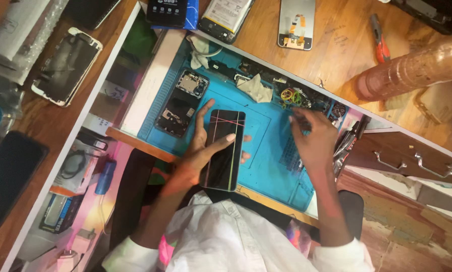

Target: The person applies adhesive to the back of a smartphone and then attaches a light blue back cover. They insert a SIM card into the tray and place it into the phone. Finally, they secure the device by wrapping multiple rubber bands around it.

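Black phone (225,150) gripped by left hand (205,148); right hand (311,141) loose, holding nothing, over blue mat (266,136).

Wooden desk (337,45) carries a blue mat (266,126) (opened phone (181,103) atop).

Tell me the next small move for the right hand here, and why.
Probably pick a small part or tool from the blue mat's right edge. The right hand hovers there, fingers spread over the clutter, holding nothing visible, while the left hand grips the phone with coloured lines across its screen.
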